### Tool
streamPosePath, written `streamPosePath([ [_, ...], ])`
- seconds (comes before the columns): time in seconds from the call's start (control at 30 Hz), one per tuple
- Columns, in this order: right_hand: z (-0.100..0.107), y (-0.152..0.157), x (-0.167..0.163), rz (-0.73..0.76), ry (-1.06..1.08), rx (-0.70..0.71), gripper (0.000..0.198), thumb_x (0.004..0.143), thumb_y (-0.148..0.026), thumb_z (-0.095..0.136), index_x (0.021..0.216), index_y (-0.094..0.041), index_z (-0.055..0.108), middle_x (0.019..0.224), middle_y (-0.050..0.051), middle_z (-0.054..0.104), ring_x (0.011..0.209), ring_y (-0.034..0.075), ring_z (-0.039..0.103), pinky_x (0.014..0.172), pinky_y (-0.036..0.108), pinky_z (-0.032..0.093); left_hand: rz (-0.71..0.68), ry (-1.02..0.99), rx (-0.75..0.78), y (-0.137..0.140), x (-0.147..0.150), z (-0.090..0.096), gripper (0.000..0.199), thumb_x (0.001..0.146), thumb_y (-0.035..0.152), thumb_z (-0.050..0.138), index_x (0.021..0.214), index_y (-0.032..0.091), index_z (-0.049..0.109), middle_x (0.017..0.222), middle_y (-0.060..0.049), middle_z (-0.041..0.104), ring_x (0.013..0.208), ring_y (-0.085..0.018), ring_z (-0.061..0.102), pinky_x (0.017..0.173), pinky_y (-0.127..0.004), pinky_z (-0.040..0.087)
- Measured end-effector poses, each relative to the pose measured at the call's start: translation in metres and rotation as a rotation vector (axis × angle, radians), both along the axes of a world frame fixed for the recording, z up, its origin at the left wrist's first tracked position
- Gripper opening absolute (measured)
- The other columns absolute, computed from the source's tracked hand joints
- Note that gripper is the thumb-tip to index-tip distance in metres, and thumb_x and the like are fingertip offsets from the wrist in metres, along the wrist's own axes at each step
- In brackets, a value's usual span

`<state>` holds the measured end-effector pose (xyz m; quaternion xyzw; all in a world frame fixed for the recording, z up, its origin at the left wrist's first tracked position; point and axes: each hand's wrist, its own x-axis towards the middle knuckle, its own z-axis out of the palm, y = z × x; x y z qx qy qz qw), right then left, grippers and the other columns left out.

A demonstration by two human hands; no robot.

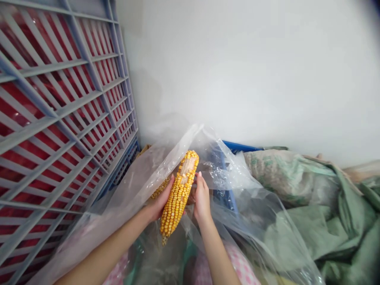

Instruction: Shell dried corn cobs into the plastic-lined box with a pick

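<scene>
A yellow ear of corn point(175, 202) is tilted in front of me, its pointed end down toward me. Near its upper end a pale strip of bare cob shows where kernels are gone. My left hand point(162, 202) grips it from the left side, most fingers hidden behind it. At the right edge, beside the bare strip, my right hand point(202, 198) has its fingers curled against the ear. Clear plastic sheeting point(249, 198) spreads around both hands. Loose yellow kernels point(158, 188) show behind my left hand, seen partly through the plastic.
Tall grey-purple slatted crates point(65, 107) with red contents rise on the left. A white wall point(237, 71) stands ahead. Behind the plastic is a blue crate edge point(242, 146). Filled woven sacks point(291, 174) and green cloth point(314, 229) lie at the right.
</scene>
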<state>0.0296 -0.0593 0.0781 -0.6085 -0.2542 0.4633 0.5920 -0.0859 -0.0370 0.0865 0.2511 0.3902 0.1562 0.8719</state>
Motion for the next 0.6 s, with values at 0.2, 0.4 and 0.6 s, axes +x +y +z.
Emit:
streamPosePath([
  [0.2, 0.001, -0.001, 0.005, 0.016, 0.256, -0.068, 0.056, 0.072, -0.064, 0.038, 0.093, -0.016, 0.059, 0.053, -0.001, 0.053, 0.037, 0.009, 0.040, 0.037, 0.021, 0.028, -0.154, -0.009, 0.034, -0.004, 0.001, -0.004, 0.067, 0.069, 0.072, 0.034, 0.081, 0.012, 0.062, 0.055, -0.006, 0.062, 0.048, -0.015, 0.056, 0.049, -0.025, 0.042],
  [0.4, -0.012, -0.002, 0.000, -0.128, 0.010, -0.017, 0.051, 0.067, -0.052, 0.055, 0.103, -0.015, 0.056, 0.096, 0.008, 0.063, 0.084, 0.018, 0.059, 0.072, 0.026, 0.044, 0.044, 0.079, 0.443, -0.004, 0.009, -0.018, 0.046, 0.076, 0.054, 0.044, 0.092, 0.014, 0.060, 0.078, -0.004, 0.065, 0.074, -0.017, 0.058, 0.073, -0.027, 0.043],
  [0.6, -0.016, -0.004, -0.001, -0.012, -0.209, 0.004, 0.047, 0.070, -0.052, 0.051, 0.102, -0.018, 0.058, 0.094, 0.005, 0.064, 0.087, 0.018, 0.058, 0.075, 0.026, 0.042, 0.128, 0.327, 0.781, -0.005, 0.012, -0.028, 0.051, 0.077, 0.056, 0.039, 0.086, 0.011, 0.060, 0.080, -0.006, 0.064, 0.081, -0.020, 0.056, 0.078, -0.030, 0.040],
])
